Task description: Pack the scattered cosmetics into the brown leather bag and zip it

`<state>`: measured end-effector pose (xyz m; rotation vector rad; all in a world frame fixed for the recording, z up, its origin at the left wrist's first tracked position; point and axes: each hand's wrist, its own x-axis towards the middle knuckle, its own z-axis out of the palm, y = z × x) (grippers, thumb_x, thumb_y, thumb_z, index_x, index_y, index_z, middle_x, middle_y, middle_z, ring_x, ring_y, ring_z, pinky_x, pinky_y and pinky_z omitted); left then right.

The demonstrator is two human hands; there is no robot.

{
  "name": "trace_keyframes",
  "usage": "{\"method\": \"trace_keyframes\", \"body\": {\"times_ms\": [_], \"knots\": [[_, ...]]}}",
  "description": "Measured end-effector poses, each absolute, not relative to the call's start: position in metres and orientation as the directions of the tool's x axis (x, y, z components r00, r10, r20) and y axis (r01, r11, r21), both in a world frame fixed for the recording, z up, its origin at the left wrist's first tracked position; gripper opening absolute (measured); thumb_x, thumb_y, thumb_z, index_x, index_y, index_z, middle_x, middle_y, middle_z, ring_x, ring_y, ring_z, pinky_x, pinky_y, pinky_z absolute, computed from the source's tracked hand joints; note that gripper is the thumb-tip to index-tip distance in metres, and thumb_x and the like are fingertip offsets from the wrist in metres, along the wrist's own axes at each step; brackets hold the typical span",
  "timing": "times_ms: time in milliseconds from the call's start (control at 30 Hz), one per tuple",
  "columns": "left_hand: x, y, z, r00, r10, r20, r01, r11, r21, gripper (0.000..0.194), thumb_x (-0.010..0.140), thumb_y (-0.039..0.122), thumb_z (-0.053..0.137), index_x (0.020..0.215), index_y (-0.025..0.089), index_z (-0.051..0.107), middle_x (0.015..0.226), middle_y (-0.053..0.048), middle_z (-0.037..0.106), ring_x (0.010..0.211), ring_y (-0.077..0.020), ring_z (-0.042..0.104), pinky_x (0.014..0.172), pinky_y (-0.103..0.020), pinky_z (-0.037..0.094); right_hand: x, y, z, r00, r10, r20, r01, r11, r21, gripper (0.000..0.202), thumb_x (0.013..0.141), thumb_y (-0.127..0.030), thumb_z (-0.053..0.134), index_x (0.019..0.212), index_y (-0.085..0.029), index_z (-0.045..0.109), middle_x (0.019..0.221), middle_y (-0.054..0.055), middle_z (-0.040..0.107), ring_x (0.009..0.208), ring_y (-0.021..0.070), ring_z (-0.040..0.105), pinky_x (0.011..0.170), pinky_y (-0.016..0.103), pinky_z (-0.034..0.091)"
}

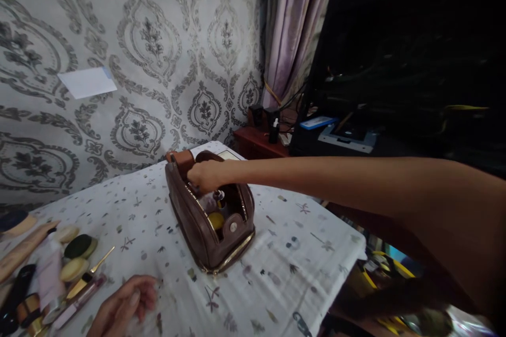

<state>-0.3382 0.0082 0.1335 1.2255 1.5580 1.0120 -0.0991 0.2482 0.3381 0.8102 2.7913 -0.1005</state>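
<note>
A brown leather cosmetic bag (205, 231) lies unzipped on the table, its long mouth facing up. My right hand (205, 175) reaches into the far part of the bag; its fingers point down and are hidden, so what they touch cannot be seen. Inside the bag's near end show a small dark bottle (219, 198) with a shiny cap and a yellow round item (215, 220). My left hand (125, 306) rests low over the tablecloth, half curled with fingers loosely apart and nothing visible in it. Just left of it lies a pink lip gloss tube (79, 303).
Makeup items crowd the left side: a pale pink tube (49, 276), a dark green-topped round sponge (80, 246), and a thin gold-tipped brush (103, 259). A patterned white tablecloth (284, 274) covers the table. Behind right stands a black cabinet-like panel (395, 63).
</note>
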Motion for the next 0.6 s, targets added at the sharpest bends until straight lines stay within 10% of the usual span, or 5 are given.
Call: {"method": "trace_keyframes", "body": {"times_ms": [267, 600], "knots": [[-0.314, 0.013, 0.161, -0.155, 0.969, -0.190, 0.156, 0.214, 0.964, 0.064, 0.074, 0.075, 0.062, 0.095, 0.016, 0.077, 0.079, -0.011, 0.073, 0.075, -0.0252, 0.066, 0.062, -0.029, 0.055, -0.064, 0.211, 0.343, -0.829, 0.421, -0.368, 0.386, 0.907, 0.169, 0.033, 0.082, -0.002, 0.059, 0.113, -0.007, 0.070, 0.111, 0.019, 0.072, 0.108, 0.0332, 0.068, 0.082, 0.039, 0.056], [-0.324, 0.010, 0.150, -0.174, 0.969, -0.173, 0.181, 0.204, 0.962, 0.061, 0.075, 0.072, 0.064, 0.097, 0.017, 0.078, 0.079, -0.011, 0.074, 0.075, -0.0262, 0.067, 0.063, -0.031, 0.057, -0.069, 0.233, 0.343, -0.830, 0.431, -0.355, 0.413, 0.902, 0.128, 0.030, 0.093, -0.025, 0.059, 0.112, -0.005, 0.072, 0.109, 0.021, 0.072, 0.105, 0.0327, 0.069, 0.080, 0.036, 0.054]]}}
